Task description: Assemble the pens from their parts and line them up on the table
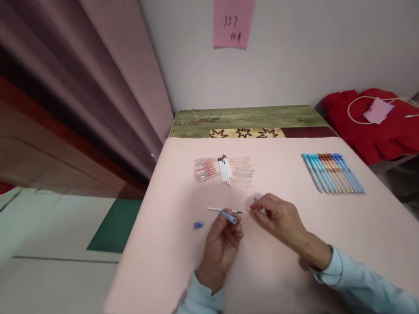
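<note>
My left hand (pixel 222 245) is closed round a blue pen barrel (pixel 229 217) near the middle of the pink table (pixel 370 230). A thin white refill (pixel 222 209) lies just beyond its fingertips, pointing toward my right hand (pixel 278 217). The right hand's fingers are pinched together on a small part I cannot make out. A small blue cap (pixel 198 224) lies on the table to the left of my left hand. Farther back lies a heap of clear pen parts with white refills (pixel 224 169).
A row of several assembled blue and orange pens (pixel 333 172) lies at the right of the table. Behind are a green patterned table edge (pixel 246 119), a wall with a pink note (pixel 233 18), and a red cloth (pixel 382 126) at right. A curtain hangs at left.
</note>
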